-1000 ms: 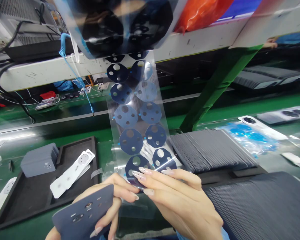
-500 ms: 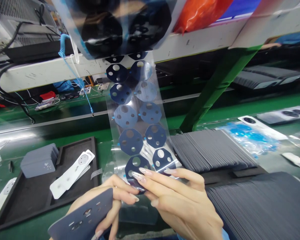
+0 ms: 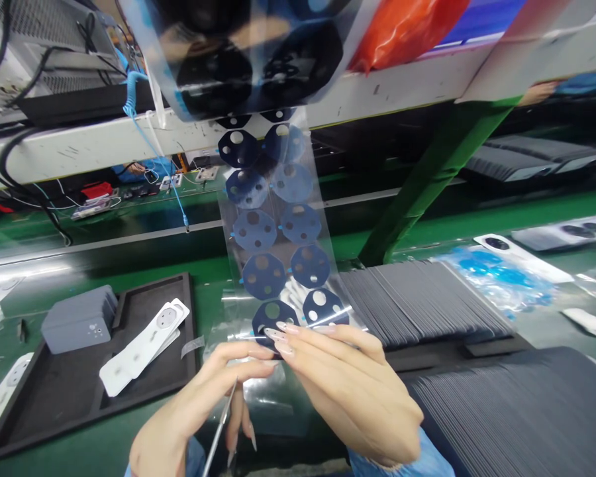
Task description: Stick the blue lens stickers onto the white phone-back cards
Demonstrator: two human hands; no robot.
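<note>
A clear strip (image 3: 238,255) carrying two columns of dark blue octagonal stickers with round holes hangs down in front of me. My right hand (image 3: 347,384) has its fingers together over the strip's lower end, on the lowest left sticker (image 3: 273,313); its thumb is hidden. My left hand (image 3: 198,391) touches the same edge with its forefinger. Between its fingers it also grips a thin grey panel (image 3: 220,425), seen nearly edge-on, so its face is hidden.
A black tray (image 3: 44,404) at left holds a stack of grey panels (image 3: 79,319) and white strips (image 3: 142,348). Rows of dark grey panels (image 3: 427,298) stand at right, with more panels (image 3: 521,411) nearer me. A green post (image 3: 427,179) rises behind.
The grey panel in my left hand has turned from face-visible to nearly edge-on. Both hands have moved slightly up the view and stay together at the strip's lower end.
</note>
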